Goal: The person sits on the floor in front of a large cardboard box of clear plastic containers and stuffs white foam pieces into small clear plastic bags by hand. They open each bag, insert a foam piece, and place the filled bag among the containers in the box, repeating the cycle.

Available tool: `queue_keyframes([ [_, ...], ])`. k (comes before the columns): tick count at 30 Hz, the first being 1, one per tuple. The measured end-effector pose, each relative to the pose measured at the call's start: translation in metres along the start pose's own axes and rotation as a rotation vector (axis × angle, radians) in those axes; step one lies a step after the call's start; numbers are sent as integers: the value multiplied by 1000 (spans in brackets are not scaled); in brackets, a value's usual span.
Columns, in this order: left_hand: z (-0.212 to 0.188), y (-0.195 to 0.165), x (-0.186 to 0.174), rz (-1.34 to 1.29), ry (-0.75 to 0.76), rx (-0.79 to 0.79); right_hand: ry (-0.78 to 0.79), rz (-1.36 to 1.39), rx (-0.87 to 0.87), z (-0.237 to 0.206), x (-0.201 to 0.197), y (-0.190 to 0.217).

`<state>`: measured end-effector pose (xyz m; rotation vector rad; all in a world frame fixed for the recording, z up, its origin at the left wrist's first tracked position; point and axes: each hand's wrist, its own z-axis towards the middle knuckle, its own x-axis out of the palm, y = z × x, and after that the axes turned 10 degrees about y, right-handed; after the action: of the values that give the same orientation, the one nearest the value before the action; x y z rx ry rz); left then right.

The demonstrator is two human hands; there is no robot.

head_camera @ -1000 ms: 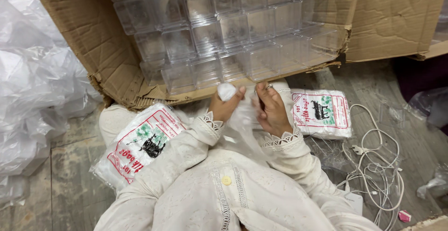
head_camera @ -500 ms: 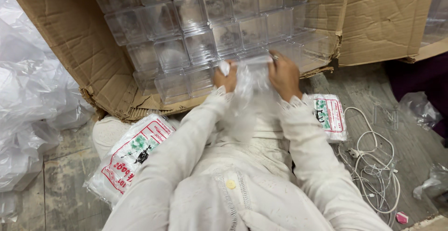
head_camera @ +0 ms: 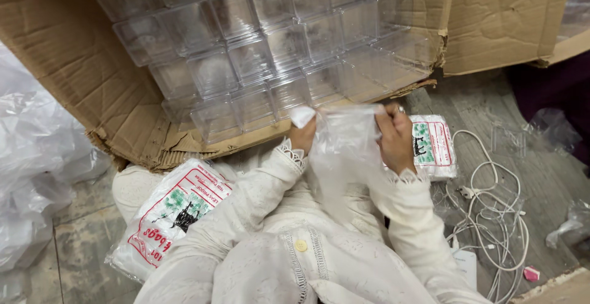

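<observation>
Item: thin clear plastic bag (head_camera: 344, 150), held up between both our hands in front of the chest. Its long axis runs up and down; the top edge, stretched roughly level between the hands, faces the carton ahead, and the loose body hangs down toward our lap.

Left hand (head_camera: 303, 133): fingers closed, pinching the bag's upper left corner, where a white bunched bit of film sticks up above the knuckles.

Right hand (head_camera: 396, 139): fingers curled shut over the bag's upper right edge, back of the hand toward the camera, a ring showing on one finger.

Both arms wear cream embroidered sleeves with lace cuffs (head_camera: 289, 154).

Surroundings, working outward: a flat packet of plastic bags with red and green print (head_camera: 435, 145) lies on the floor just beside the right hand. A second, larger printed packet of bags (head_camera: 169, 215) rests against our left knee. Ahead stands a large brown cardboard carton (head_camera: 74, 77), open toward us and torn along its lower edge, filled with rows of clear square plastic boxes (head_camera: 258, 52). A tangle of white cable (head_camera: 491, 218) lies to the right. Crumpled clear plastic sheeting (head_camera: 27, 175) is heaped at left. The surface is a grey wood-look floor (head_camera: 80, 236).
</observation>
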<state>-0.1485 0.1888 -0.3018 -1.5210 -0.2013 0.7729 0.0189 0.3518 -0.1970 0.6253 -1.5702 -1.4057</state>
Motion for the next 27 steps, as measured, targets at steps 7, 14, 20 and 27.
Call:
queue_keyframes([
  [7,-23,-29,8,246,465,-184,181,298,197,-39,9,-23],
  [14,-87,-81,-56,-606,1103,-174,534,197,267,-30,58,-17],
  [20,-173,-78,-224,-717,859,-217,-23,-645,-235,59,30,-5],
  [27,-325,-56,-499,437,89,-1168,-119,-1180,-315,116,-110,12],
])
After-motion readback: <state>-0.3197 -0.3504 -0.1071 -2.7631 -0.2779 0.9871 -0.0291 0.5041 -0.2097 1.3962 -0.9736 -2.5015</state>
